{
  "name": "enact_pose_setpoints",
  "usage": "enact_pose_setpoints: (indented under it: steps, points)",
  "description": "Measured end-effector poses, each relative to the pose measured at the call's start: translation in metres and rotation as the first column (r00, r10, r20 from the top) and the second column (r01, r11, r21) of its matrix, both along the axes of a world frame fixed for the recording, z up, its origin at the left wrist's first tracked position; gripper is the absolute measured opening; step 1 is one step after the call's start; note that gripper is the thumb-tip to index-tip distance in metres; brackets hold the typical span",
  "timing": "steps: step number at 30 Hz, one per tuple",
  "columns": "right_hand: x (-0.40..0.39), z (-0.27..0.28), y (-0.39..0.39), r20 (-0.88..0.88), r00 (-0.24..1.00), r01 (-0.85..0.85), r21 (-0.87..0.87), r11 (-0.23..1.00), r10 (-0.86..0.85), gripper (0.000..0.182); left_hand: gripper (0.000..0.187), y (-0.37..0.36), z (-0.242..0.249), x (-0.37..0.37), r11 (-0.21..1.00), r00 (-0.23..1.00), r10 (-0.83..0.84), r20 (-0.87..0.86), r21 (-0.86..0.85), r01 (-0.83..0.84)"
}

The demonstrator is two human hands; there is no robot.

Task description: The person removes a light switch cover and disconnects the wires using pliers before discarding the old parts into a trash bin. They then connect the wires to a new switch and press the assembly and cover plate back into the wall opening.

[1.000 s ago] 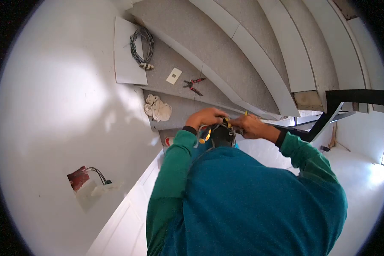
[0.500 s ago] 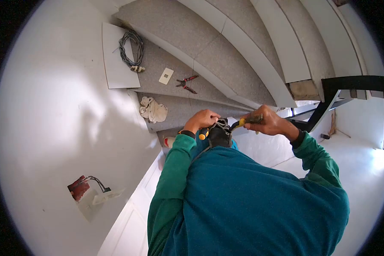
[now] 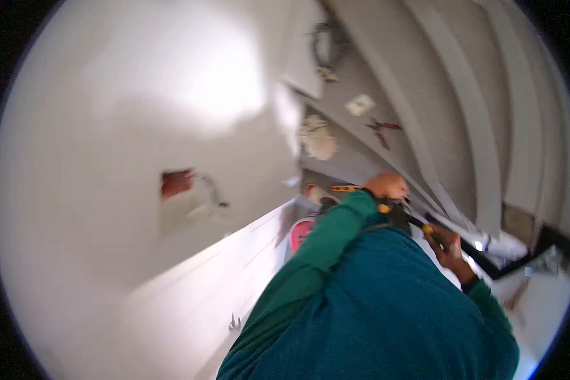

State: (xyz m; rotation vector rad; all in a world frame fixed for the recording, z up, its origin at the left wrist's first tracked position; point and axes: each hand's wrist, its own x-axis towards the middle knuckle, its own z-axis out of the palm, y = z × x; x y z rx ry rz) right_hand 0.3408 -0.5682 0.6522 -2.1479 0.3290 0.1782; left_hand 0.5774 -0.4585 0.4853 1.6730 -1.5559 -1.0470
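A black pouch point(image 3: 399, 215) hangs at my waist, and a yellow-ended handle point(image 3: 384, 208) sticks out on its left. My left hand point(image 3: 386, 185) is at the pouch's far rim, its fingers smeared by motion. Closed round a black and yellow hand tool point(image 3: 425, 227), my right hand point(image 3: 446, 248) is just right of the pouch. The tool's black end points toward the pouch; blur hides its exact kind.
Pliers with red handles point(image 3: 382, 129), a white cover plate point(image 3: 360, 104) and a coil of cable point(image 3: 326, 45) lie on the stairs. A crumpled cream cloth point(image 3: 318, 138) lies nearer. On the left wall, wires hang from a cut opening point(image 3: 177, 182).
My view has swung left, so stairs and hands sit farther right. My right hand has lowered beside the pouch, still holding the tool. My left hand stays at the pouch.
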Motion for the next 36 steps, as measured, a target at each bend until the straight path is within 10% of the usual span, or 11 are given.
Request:
enact_pose_setpoints:
  steps: [2, 4, 12, 15, 18, 20, 22, 26, 28, 34, 36]
  points:
    - [-0.011, -0.032, 0.004, -0.093, 0.994, 0.060, 0.061, 0.996, -0.054, 0.029, 0.025, -0.004, 0.001, 0.000, 0.989, 0.999, 0.043, 0.005, 0.141, -0.043]
    - [-0.019, -0.088, -0.001, -0.476, 0.814, 0.525, 0.359, 0.772, -0.332, 0.032, 0.026, -0.004, 0.021, 0.006, 0.964, 0.996, 0.090, 0.020, 0.250, -0.092]
    - [0.032, -0.133, -0.023, -0.326, 0.937, 0.246, 0.356, 0.902, -0.127, 0.036, 0.028, 0.027, 0.059, 0.019, 0.949, 0.971, 0.233, 0.057, 0.202, -0.240]
    - [0.040, -0.136, -0.027, -0.309, 0.950, 0.166, 0.351, 0.922, -0.054, 0.039, 0.032, 0.079, 0.144, 0.016, 0.857, 0.874, 0.476, -0.094, -0.175, -0.485]
    - [0.062, -0.103, -0.042, -0.304, 0.953, 0.115, 0.331, 0.937, -0.009, 0.040, 0.027, 0.160, 0.246, 0.011, 0.598, 0.658, 0.701, -0.275, -0.275, -0.752]
    - [0.129, -0.020, -0.053, -0.457, 0.582, -0.765, -0.027, 0.644, 0.672, 0.051, 0.019, 0.213, 0.243, -0.002, -0.035, 0.197, 0.920, -0.339, -0.571, -0.820]
    - [0.179, -0.022, -0.058, -0.533, 0.652, -0.738, -0.286, 0.611, 0.539, 0.056, 0.027, 0.242, 0.260, 0.005, -0.552, -0.404, 0.833, -0.377, -0.529, -0.645]
    - [0.277, 0.028, 0.068, 0.187, 0.849, -0.477, -0.127, 0.870, 0.493, 0.070, 0.050, 0.291, 0.186, 0.028, -0.574, -0.277, 0.552, -0.786, -0.117, -0.811]
    - [0.295, 0.066, 0.149, 0.222, 0.839, -0.544, 0.349, 0.763, 0.496, 0.094, 0.057, 0.267, 0.195, 0.033, -0.534, -0.300, 0.430, -0.852, 0.028, -0.845]
    - [0.345, 0.076, 0.263, 0.521, 0.805, -0.428, 0.178, 0.886, 0.285, 0.101, 0.049, 0.272, 0.184, 0.057, -0.220, -0.081, 0.172, -0.982, 0.042, -0.975]
    - [0.358, 0.064, 0.265, 0.477, 0.844, -0.400, 0.257, 0.880, 0.244, 0.092, 0.045, 0.277, 0.185, 0.076, -0.277, -0.361, 0.386, -0.849, 0.267, -0.923]
